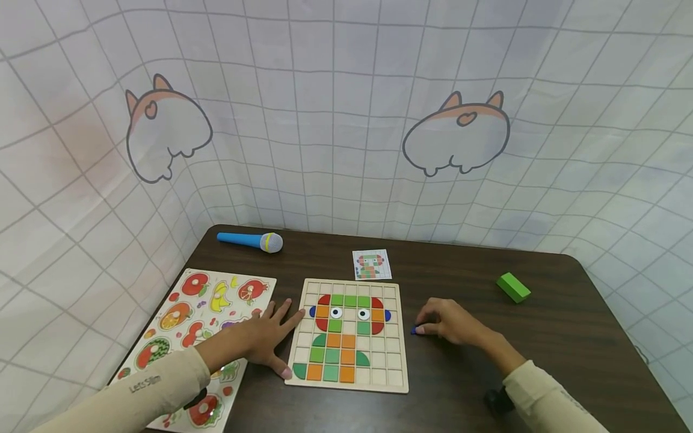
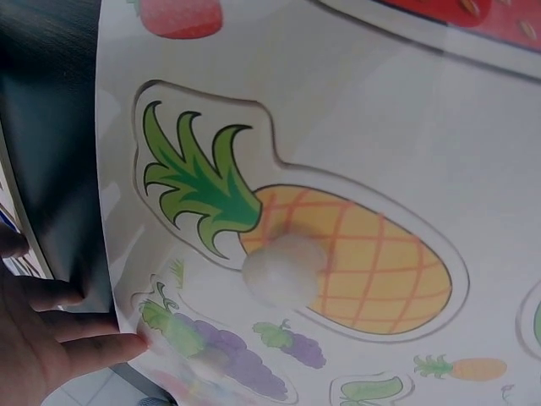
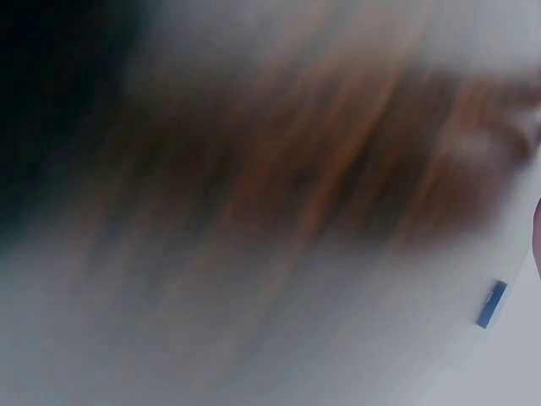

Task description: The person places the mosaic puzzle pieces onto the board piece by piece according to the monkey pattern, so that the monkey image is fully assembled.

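Note:
My right hand (image 1: 452,322) pinches a small blue piece (image 1: 414,330) between thumb and fingertips, low over the table just right of the wooden grid board (image 1: 379,385). Coloured tiles on the board form a figure with two round eye tiles (image 1: 336,313), red corners and a blue half-round piece (image 1: 387,315) at each side. Fingers spread, my left hand (image 1: 265,340) lies between the fruit puzzle board (image 1: 238,285) and the grid board, thumb and index fingertip at the latter's left edge. The right wrist view is mostly blur.
Behind the grid board lies a picture card (image 1: 372,264) with a similar figure. A blue toy microphone (image 1: 240,239) rests at the back left, a green block (image 1: 513,287) at the right. A knobbed pineapple piece (image 2: 372,262) fills much of the left wrist view.

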A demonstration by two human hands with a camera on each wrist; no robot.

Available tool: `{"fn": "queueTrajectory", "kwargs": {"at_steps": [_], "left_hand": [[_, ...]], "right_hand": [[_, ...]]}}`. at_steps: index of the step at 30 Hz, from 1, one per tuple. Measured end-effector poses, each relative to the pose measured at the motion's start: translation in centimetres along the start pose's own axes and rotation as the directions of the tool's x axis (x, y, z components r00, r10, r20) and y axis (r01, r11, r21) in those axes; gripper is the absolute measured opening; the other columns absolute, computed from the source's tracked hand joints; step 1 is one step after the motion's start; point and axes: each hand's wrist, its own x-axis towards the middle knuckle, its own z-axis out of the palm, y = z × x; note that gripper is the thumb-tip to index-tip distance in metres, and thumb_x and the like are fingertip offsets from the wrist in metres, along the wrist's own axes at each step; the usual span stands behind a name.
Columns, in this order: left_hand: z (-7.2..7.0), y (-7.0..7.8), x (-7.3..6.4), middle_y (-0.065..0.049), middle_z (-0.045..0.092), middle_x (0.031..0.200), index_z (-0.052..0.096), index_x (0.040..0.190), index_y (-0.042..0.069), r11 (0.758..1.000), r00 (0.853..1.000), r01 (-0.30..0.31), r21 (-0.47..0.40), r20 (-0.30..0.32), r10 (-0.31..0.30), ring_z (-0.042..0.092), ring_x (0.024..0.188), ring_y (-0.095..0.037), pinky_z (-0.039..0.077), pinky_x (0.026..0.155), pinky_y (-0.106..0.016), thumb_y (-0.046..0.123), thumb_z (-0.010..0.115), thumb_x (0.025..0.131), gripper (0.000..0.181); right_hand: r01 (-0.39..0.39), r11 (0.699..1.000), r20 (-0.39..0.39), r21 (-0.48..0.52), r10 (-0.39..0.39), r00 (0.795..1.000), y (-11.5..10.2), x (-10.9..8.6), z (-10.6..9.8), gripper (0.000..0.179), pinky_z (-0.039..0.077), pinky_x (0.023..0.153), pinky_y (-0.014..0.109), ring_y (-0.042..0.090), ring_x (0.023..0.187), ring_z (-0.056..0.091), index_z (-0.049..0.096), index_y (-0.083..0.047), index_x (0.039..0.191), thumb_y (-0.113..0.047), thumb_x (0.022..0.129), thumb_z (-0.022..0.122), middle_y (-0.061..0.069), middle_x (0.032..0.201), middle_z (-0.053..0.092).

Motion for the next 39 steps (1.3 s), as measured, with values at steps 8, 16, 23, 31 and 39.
{"fn": "queueTrajectory", "kwargs": {"at_steps": [8,16,23,31,39], "left_hand": [[0.0,0.0,-0.1,-0.021,0.012,0.167,0.019,0.161,0.021,1.0,1.0,-0.01,0.0,-0.009,0.01,0.015,0.149,-0.054,0.026,0.113,-0.07,0.076,0.075,0.065,0.124],[0.0,0.1,-0.2,-0.021,0.012,0.167,0.018,0.161,0.023,1.0,1.0,0.003,-0.002,-0.004,-0.003,0.015,0.149,-0.054,0.026,0.113,-0.07,0.075,0.076,0.065,0.123],[0.0,0.1,-0.2,-0.021,0.012,0.167,0.018,0.161,0.023,1.0,1.0,0.01,0.011,-0.003,-0.01,0.016,0.149,-0.054,0.026,0.113,-0.07,0.075,0.076,0.065,0.123],[0.1,-0.1,0.2,-0.019,0.011,0.168,0.017,0.161,0.024,1.0,1.0,0.016,0.021,0.015,-0.017,0.014,0.15,-0.053,0.026,0.113,-0.069,0.077,0.074,0.065,0.124],[0.2,-0.1,0.2,-0.02,0.011,0.168,0.017,0.161,0.023,1.0,1.0,0.006,0.024,-0.003,-0.006,0.015,0.15,-0.053,0.028,0.113,-0.069,0.077,0.074,0.064,0.125]], "right_hand": [[0.035,0.998,0.03,-0.046,-0.034,0.999,-0.1,0.2,0.0,0.008,0.051,0.078,0.029,0.009,0.087,0.059,0.075,-0.02,0.096,-0.026,0.09,0.077,-0.008,0.096,0.065],[0.069,0.994,0.082,-0.089,-0.061,0.995,-1.3,-0.2,-0.1,0.006,0.051,0.073,0.028,0.003,0.081,0.056,0.07,-0.018,0.097,-0.02,0.092,0.074,-0.01,0.093,0.066],[0.064,0.998,0.07,-0.016,-0.062,0.996,-3.0,-0.1,-0.3,0.024,0.047,0.072,0.024,0.003,0.08,0.052,0.07,-0.012,0.121,-0.017,0.098,0.065,-0.01,0.096,0.064],[0.102,0.978,0.128,0.183,-0.126,0.984,-6.5,2.0,0.7,0.019,0.043,0.06,0.02,0.004,0.068,0.049,0.07,-0.01,0.115,-0.013,0.097,0.067,-0.005,0.089,0.06],[0.158,0.953,0.184,0.259,-0.209,0.96,-10.5,5.4,3.4,0.021,0.038,0.06,0.017,0.005,0.064,0.046,0.071,-0.01,0.113,-0.023,0.097,0.068,-0.007,0.076,0.056]]}}
